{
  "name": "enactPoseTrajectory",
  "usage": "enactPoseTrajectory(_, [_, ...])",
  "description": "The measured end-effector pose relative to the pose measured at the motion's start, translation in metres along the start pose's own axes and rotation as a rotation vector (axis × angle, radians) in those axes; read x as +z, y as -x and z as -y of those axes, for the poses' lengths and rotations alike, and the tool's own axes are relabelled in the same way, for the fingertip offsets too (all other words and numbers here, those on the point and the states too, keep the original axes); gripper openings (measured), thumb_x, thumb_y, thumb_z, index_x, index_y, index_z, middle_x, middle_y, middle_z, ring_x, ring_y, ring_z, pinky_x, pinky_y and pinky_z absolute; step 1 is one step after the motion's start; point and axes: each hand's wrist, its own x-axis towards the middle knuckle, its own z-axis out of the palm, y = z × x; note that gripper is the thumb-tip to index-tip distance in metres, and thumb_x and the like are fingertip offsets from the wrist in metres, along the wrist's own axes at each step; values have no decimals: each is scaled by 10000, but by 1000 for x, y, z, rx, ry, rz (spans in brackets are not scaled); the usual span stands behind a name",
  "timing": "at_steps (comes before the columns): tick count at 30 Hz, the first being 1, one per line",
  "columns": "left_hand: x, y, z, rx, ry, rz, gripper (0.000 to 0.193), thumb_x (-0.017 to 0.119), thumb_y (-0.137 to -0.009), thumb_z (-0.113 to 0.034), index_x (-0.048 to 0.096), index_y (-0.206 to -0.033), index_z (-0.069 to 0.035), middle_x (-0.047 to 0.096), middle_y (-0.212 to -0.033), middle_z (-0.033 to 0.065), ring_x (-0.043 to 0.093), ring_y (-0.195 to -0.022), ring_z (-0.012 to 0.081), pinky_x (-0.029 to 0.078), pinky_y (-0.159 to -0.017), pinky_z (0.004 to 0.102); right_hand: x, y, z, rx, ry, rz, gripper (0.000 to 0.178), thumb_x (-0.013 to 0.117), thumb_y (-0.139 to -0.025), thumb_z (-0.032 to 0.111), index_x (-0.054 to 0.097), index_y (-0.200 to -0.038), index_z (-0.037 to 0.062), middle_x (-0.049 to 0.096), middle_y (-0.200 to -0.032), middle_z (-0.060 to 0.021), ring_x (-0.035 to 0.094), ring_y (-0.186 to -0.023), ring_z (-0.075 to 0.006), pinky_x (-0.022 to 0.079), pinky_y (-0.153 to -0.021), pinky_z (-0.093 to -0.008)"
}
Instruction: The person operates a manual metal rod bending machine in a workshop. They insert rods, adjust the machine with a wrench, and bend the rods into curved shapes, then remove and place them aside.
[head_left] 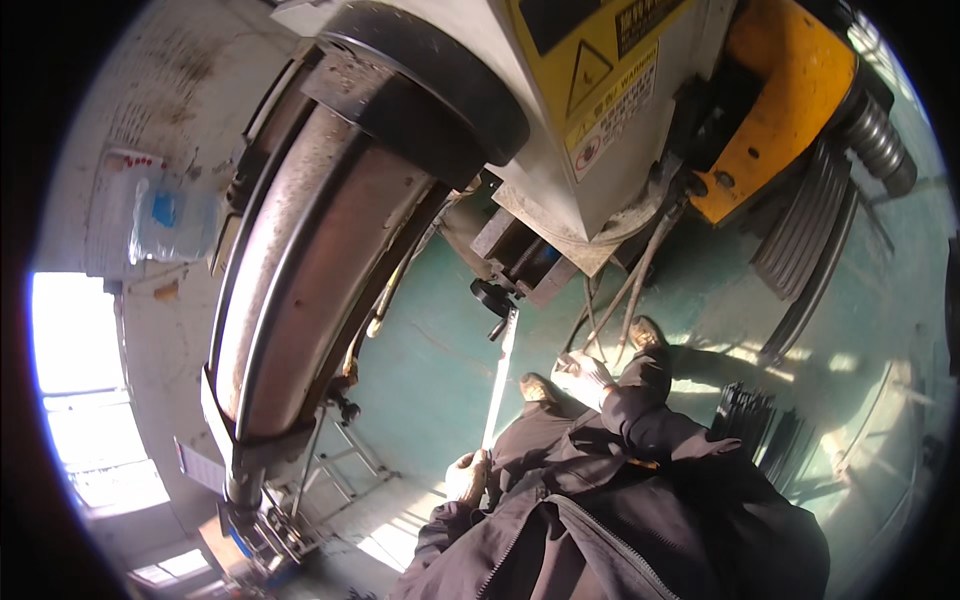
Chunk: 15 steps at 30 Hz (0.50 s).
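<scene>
In a pale glove, my left hand is closed around the lower end of a long, narrow, bright strip. The strip slants up and away, and its far tip reaches a small black crank handle on a dark metal vise-like block. I cannot tell whether the tip touches it. My right hand, also gloved, is held before my right leg with its fingers curled in. What it grips, if anything, does not show.
A large ribbed cylinder stands at left. Ahead are a grey machine housing with a yellow warning label and an orange machine part. Cables hang near my shoes. Dark rods stand at right on the green floor.
</scene>
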Motion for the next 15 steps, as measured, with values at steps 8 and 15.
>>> enactPoseTrajectory(8, [-139,-31,-41,34,-184,-207,408,758,-1091,-405,764,-935,-28,651,-696,12,586,-556,114,456,-507,307,133,-47,-17,-252,948,-287,825,874,-975,372,515,-1610,-13,797,-1357,-110,758,-1276,-317,584,-1095,-403])
enactPoseTrajectory(15, [-117,-61,16,-55,-214,-46,404,722,-1139,-375,796,-1033,7,734,-791,54,664,-651,144,517,-589,316,205,-164,-17,-119,323,-789,1091,947,-885,425,381,-1697,-34,705,-1501,-296,714,-1360,-448,588,-1134,-505])
